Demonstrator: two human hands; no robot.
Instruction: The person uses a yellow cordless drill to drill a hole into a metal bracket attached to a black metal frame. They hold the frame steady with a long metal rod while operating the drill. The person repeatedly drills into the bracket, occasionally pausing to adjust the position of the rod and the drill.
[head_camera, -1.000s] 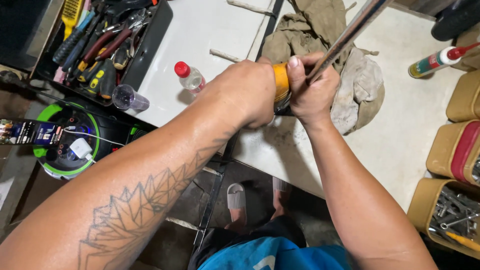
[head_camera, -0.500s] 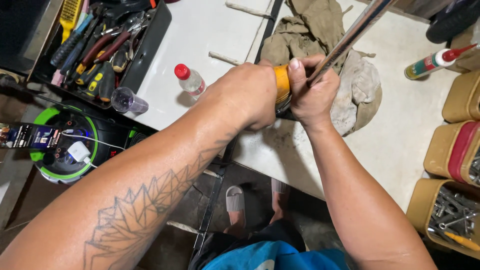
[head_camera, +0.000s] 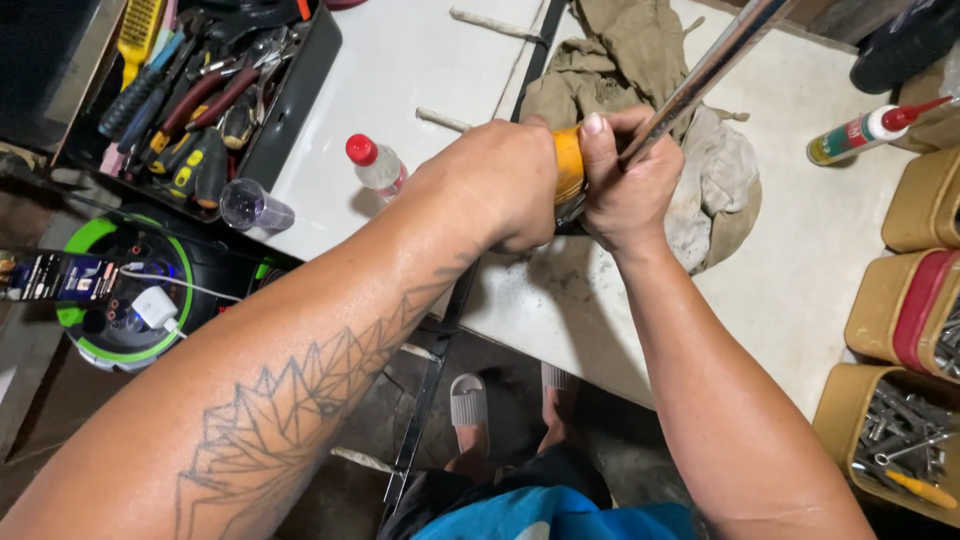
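Head view: I saw little change; my left hand (head_camera: 515, 185) and right hand (head_camera: 625, 190) stayed clenched around the orange-handled tool (head_camera: 568, 165) and long metal rod (head_camera: 715, 65) near the white table's front edge (head_camera: 560, 330).

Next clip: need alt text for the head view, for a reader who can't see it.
Both hands clasp an orange-handled tool with a long metal shaft over a white table: left hand wrapped around the handle, right hand at the shaft's base. A rag, tool tray and small red-capped bottle lie around.
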